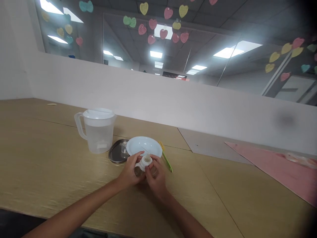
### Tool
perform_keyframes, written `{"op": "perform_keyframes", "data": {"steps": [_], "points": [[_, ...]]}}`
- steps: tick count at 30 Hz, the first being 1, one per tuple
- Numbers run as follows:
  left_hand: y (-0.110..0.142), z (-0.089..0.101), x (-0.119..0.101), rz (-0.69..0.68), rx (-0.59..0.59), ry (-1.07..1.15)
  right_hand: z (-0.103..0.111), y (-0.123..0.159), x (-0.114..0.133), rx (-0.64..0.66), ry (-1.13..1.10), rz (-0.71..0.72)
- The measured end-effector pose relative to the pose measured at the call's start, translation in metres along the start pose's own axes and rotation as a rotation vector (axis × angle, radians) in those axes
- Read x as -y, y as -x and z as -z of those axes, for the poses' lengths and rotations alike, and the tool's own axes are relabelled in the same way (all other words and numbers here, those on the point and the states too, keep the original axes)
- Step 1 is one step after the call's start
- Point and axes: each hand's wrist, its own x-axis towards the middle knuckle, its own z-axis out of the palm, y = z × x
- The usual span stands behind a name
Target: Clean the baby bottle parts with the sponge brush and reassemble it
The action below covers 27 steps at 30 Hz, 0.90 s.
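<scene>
From the head camera, both hands are closed around a small bottle (144, 163) with a white collar, held just above the table (49, 158) in front of a white plate (143, 147). The left hand (128, 172) curls its fingers (138, 155) around the collar's left side, not fully shut. The right hand (156, 178) pinches the bottle from the other side, its fingers (149, 169) bent against it. Just behind sit a steel lid (114, 155) with a small clear piece (123, 148) on it and an upright jug (97, 130) of water. A yellow-green brush (166, 161) lies just right of the plate.
</scene>
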Motion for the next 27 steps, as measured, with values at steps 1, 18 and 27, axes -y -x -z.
{"op": "perform_keyframes", "data": {"steps": [1,18,27], "points": [[0.0,0.0,0.0,-0.005,-0.002,-0.003,0.0,0.001,0.0,-0.004,0.007,0.004],[-0.028,0.055,0.059,0.023,-0.253,-0.384,0.0,0.003,-0.006,-0.045,0.033,0.074],[-0.026,0.055,0.079,0.178,0.013,-0.785,0.007,-0.003,-0.003,-0.141,0.026,0.116]]}}
